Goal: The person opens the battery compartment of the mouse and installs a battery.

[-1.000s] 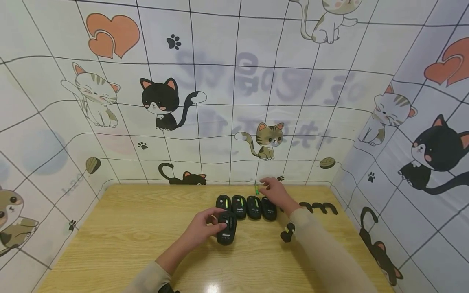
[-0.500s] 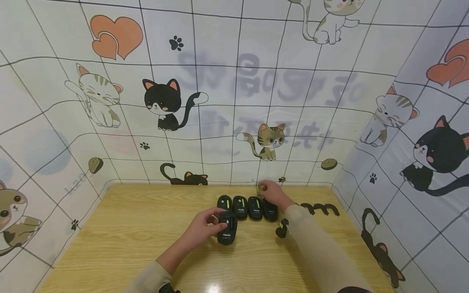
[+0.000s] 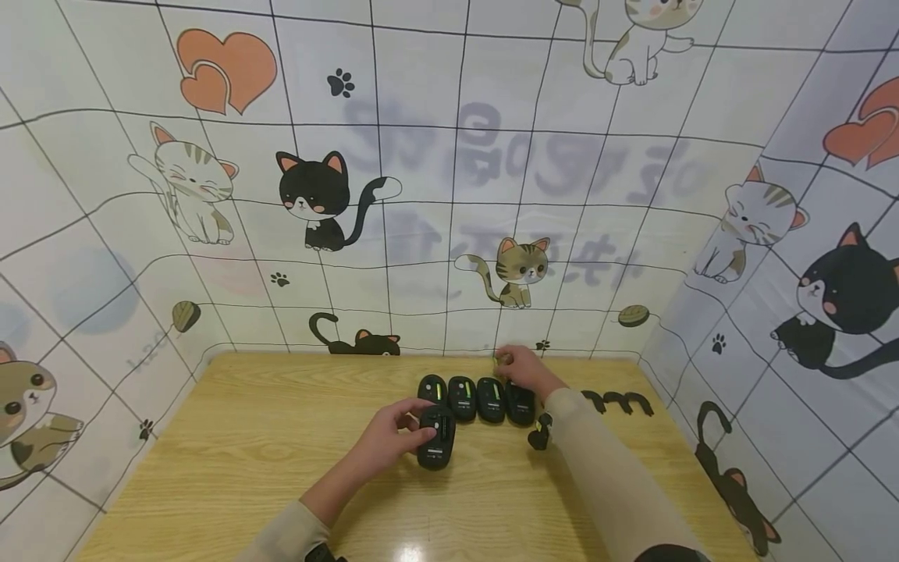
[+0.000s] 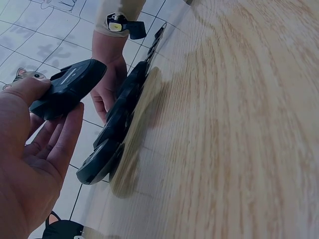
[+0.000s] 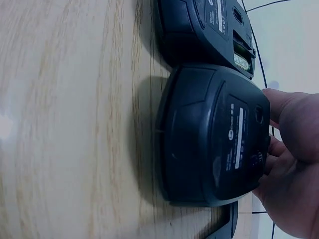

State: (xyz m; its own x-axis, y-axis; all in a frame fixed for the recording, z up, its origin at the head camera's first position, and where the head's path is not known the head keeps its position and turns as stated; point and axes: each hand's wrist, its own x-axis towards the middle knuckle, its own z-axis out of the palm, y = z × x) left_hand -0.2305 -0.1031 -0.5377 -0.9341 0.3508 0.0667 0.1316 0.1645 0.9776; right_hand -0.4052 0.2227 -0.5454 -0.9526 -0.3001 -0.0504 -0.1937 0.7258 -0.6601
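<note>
My left hand (image 3: 389, 439) holds a black computer mouse (image 3: 437, 449) with its underside up, thumb on the top face. In the left wrist view, that mouse (image 4: 70, 89) is raised off the table, the fingers beneath it. Several more black mice stand side by side in a row, undersides up; green batteries show in some, such as this mouse (image 3: 462, 398). Beyond the row's right end, my right hand (image 3: 527, 368) pinches a small green battery (image 3: 497, 360) near the wall. In the right wrist view, the end mouse (image 5: 214, 134) hides most of its fingertips.
Several curved black pieces (image 3: 618, 403), perhaps battery covers, lie in a line to the right of the mice. The wooden table (image 3: 281, 437) meets a cat-patterned cloth wall (image 3: 421, 289) at the back. Similar cloth hangs along both sides.
My right hand has lowered its fingers onto the green battery, which stood beside them before. The left hand and its mouse have stayed in place.
</note>
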